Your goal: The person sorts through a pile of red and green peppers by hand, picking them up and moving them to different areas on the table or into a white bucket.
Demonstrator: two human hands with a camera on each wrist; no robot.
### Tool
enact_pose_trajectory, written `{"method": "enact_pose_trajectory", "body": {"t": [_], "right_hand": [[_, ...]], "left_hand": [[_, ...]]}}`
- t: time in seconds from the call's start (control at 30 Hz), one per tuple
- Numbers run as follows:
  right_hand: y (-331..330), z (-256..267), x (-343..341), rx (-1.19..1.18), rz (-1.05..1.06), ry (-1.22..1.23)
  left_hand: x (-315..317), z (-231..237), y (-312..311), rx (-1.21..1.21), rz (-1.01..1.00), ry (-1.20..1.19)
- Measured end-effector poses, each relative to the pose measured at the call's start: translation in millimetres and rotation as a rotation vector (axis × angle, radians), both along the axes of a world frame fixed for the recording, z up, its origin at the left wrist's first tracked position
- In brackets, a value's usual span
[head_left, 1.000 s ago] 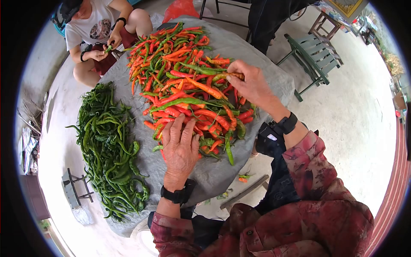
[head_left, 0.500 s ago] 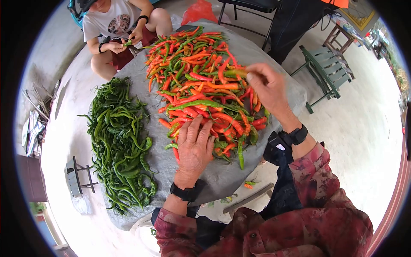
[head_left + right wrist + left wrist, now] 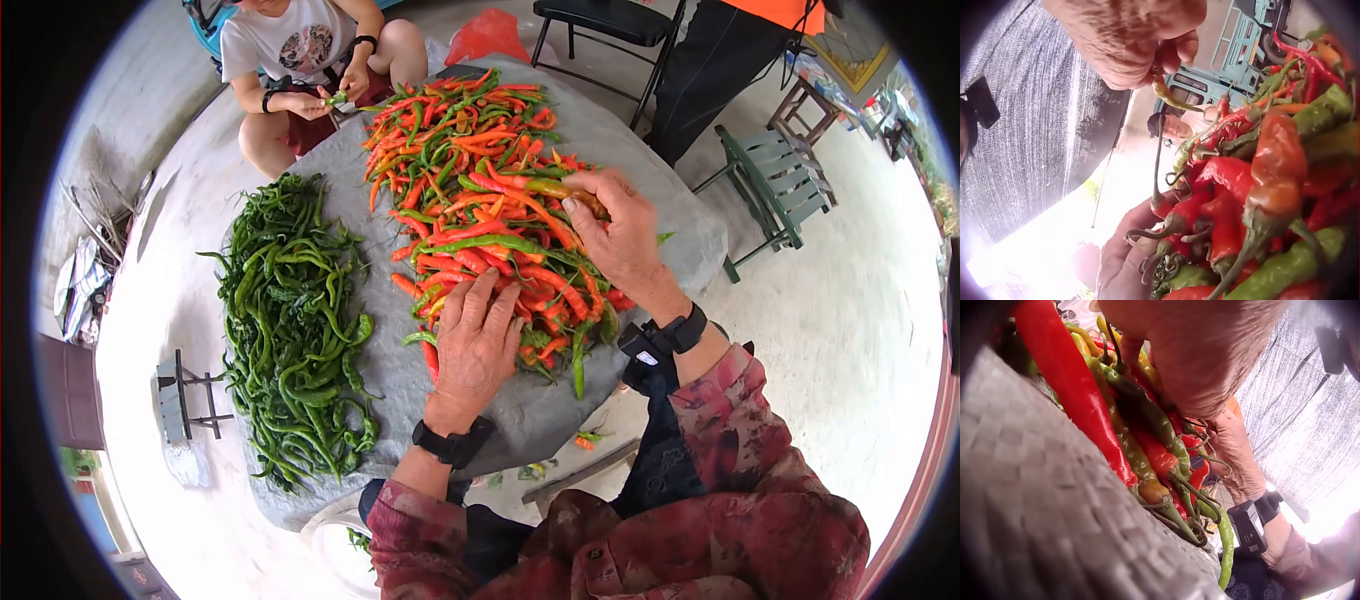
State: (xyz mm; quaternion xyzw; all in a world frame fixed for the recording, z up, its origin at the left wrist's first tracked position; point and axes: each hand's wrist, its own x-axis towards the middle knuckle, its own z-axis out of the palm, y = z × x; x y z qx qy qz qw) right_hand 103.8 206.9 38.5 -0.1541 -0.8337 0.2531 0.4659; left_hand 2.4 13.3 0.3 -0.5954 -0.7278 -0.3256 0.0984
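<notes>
A heap of red, orange and green peppers (image 3: 480, 150) lies on a grey sheet (image 3: 395, 330). On its near side my left hand (image 3: 475, 345) rests with fingers spread over the peppers. My right hand (image 3: 622, 228) pinches a yellowish-green pepper (image 3: 550, 187) at the heap's right side. The right wrist view shows that hand (image 3: 1135, 40) with curled fingers around a pepper (image 3: 1172, 99) above the pile. In the left wrist view, the left hand (image 3: 1197, 350) hangs over red and green peppers (image 3: 1085, 394), and the right hand (image 3: 1235, 453) shows behind.
A pile of green peppers (image 3: 295, 340) lies on the sheet's left side. Across the sheet a seated person (image 3: 310, 50) holds a small green thing. Another person in dark trousers (image 3: 705, 75) stands by a black chair (image 3: 610, 22). A green chair (image 3: 765, 190) stands at right.
My right hand has drawn the yellowish-green pepper slightly, while my left hand stays on the heap. The head view has shifted, so the whole scene sits further right.
</notes>
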Motion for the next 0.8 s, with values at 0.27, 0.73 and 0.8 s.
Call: {"method": "enact_pose_trajectory", "body": {"t": [0.27,0.73,0.8], "right_hand": [[-6.5,2.2,-4.7,-0.134,0.044,-0.017],[-2.2,-12.0,-13.5,0.021,0.059,-0.122],[8.2,-14.0,-8.2,0.027,0.019,-0.117]], "left_hand": [[0.2,-0.6,0.1,-0.015,-0.001,-0.008],[-0.1,-0.8,-0.4,-0.011,-0.001,-0.005],[0.0,-0.2,-0.4,-0.005,0.0,0.003]]}}
